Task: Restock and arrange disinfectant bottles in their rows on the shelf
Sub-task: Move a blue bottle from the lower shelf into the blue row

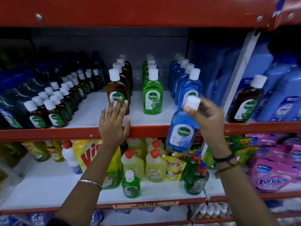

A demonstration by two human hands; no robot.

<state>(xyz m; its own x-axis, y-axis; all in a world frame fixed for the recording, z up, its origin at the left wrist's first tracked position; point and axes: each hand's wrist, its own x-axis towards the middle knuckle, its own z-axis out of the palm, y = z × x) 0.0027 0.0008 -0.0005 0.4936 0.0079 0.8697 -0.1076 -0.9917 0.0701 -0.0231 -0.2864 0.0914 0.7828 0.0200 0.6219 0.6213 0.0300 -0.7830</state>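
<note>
Red-edged white store shelf (146,133) in front of me, w/ brown, green and blue disinfectant rows running front to back. My right hand (210,119) pinches the white cap of a clear blue plastic Dettol bottle (181,131), hanging just in front of the shelf lip below the blue bottle row (184,79), probably so it can go in at the front. My left hand (114,123) is open and empty, fingertips flat on the front brown amber bottle (117,93), prob. squaring it w/ its row.

Even overhead store light, dim at the shelf's back (edges bow outward), right hand (206,118) motion-blurred.
</note>
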